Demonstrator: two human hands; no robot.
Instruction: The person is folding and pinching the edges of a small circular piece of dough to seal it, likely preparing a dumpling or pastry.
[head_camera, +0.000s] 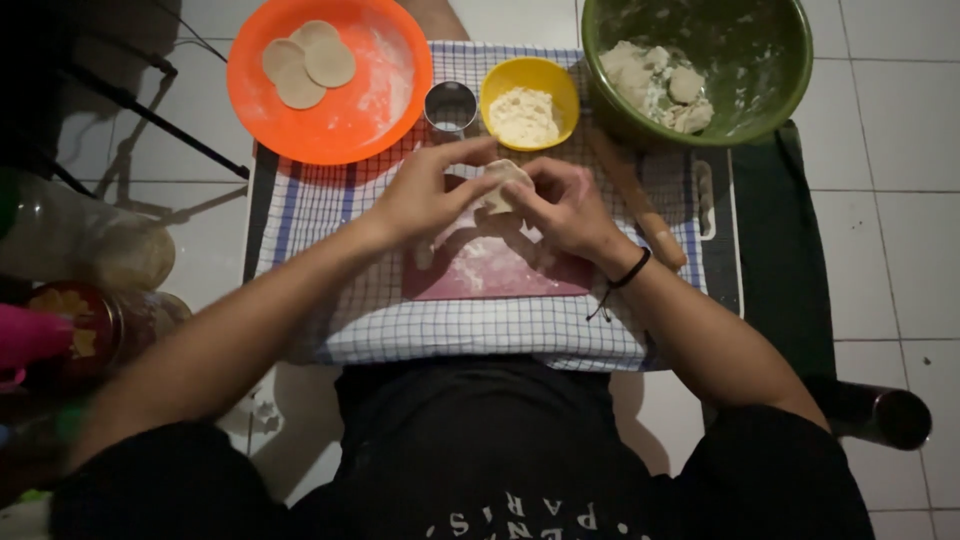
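Head view, looking down: both hands meet over one small dough piece, above a red board on a checked cloth. Left hand and right hand pinch its edges, fingertips pressed close. Three flat dough rounds lie on one orange plate. One metal ring cutter, one yellow bowl of filling, one green bowl with dough lumps. One rolling pin, partly hidden by my right wrist. Jars at left are blurred, colourful labels unreadable.

Dim overhead light, dark vignetted corners, soft shadows, blurred left edge
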